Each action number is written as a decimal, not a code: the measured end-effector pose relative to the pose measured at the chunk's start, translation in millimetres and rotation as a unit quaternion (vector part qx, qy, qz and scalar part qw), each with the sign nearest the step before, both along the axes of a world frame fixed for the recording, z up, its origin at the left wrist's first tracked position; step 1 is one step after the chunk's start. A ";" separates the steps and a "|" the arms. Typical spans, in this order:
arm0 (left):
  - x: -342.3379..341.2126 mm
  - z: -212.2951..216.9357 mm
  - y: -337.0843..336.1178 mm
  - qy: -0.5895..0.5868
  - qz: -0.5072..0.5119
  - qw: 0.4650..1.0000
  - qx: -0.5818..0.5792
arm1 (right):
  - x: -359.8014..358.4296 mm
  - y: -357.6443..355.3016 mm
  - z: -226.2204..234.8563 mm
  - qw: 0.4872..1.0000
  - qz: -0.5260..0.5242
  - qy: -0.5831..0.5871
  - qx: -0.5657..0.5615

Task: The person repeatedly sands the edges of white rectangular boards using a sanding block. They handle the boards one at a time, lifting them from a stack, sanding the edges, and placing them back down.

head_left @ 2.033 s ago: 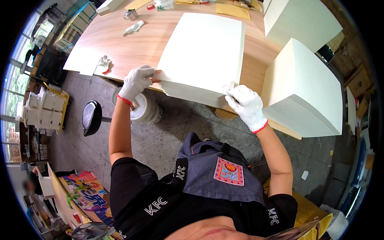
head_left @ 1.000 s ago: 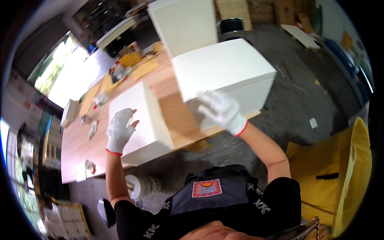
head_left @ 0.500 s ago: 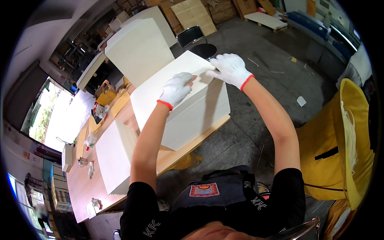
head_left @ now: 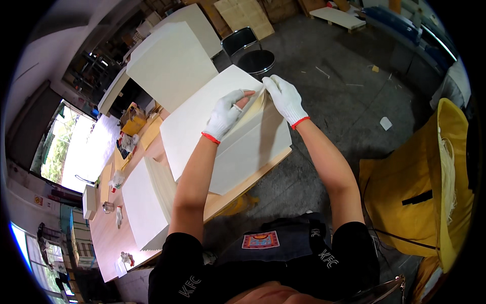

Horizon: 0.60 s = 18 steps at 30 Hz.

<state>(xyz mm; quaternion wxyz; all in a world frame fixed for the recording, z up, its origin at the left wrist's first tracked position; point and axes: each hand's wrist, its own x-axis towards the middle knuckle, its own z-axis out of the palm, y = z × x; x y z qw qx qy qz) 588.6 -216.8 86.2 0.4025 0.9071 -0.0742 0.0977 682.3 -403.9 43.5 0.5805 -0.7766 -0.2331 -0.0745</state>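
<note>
A tall stack of large white paper sheets [head_left: 202, 111] stands on the wooden table, its near side [head_left: 238, 157] facing me. Along the right edge, the upper sheets are lifted and bowed, and a narrow gap shows beneath them. My left hand [head_left: 224, 115], in a white knit glove with bare thumb and index tips, closes on the edge of these raised sheets. At the far right corner, my gloved right hand [head_left: 286, 100] has its fingers bent round the corner of the paper. How many sheets each hand holds is hidden.
A shorter paper stack [head_left: 144, 202] sits nearer on the table [head_left: 104, 243], beside small clutter. Behind the tall stack rises another pale block of sheets [head_left: 172, 66]. A black chair [head_left: 255, 61] stands beyond; a yellow fabric sack [head_left: 400, 197] is at right.
My right hand has shifted slightly left and turned more upright at the corner. The lifted edge has bowed up further, widening the gap; my left fingers have drawn in on it.
</note>
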 end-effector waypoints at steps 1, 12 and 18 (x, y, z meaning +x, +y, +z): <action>2.1 -2.0 1.7 -0.021 -0.023 1.000 0.004 | -1.2 1.1 -1.7 1.000 -0.010 -0.013 0.008; 2.4 -6.2 2.4 -0.023 0.004 0.999 0.030 | -4.0 1.5 -2.2 0.999 -0.022 -0.009 -0.021; -4.8 6.0 -17.0 0.028 0.045 0.998 0.023 | -1.3 1.4 -6.1 0.999 -0.031 -0.022 -0.015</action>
